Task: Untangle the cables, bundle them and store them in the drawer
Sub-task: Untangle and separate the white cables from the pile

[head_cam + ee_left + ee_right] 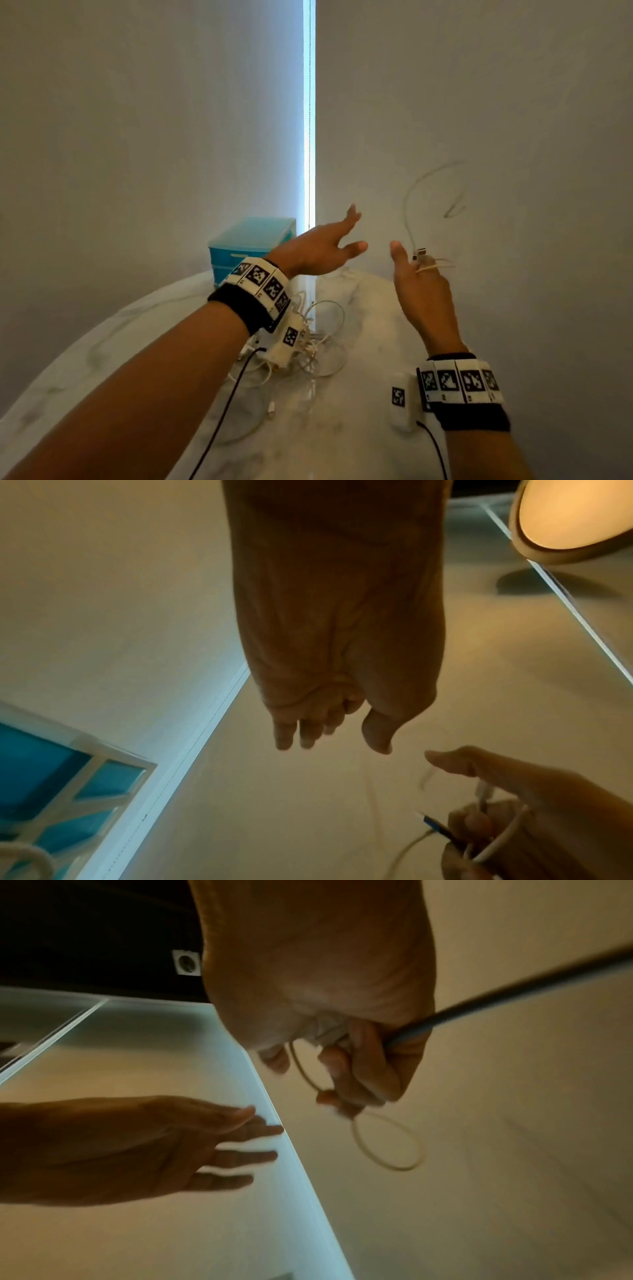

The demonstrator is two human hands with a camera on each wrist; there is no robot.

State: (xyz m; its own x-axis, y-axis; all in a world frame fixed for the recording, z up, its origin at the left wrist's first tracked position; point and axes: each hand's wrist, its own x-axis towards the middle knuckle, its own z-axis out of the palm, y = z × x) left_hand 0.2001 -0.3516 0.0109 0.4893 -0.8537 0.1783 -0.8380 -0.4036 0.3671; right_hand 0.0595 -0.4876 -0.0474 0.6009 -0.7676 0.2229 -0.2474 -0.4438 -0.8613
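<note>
Both hands are raised above the table. My right hand [416, 270] grips a white cable [409, 219] wound in loops around its fingers, a USB plug [420, 254] sticking out at the fingertips. The cable's free end swings blurred in the air to the upper right. In the right wrist view the curled fingers [363, 1066] hold the white cable [383, 1139], one loop hanging below. My left hand [337, 240] hovers just left of it with fingers spread, holding nothing. A tangle of white cables [318, 342] lies on the table under my left wrist. The blue drawer unit [248, 245] stands at the back.
The round marble table [359, 428] fills the lower view. Grey blinds hang behind it with a bright gap [309, 137] between them. A lit ceiling lamp [575, 515] shows in the left wrist view. Thin black leads run from both wrist bands.
</note>
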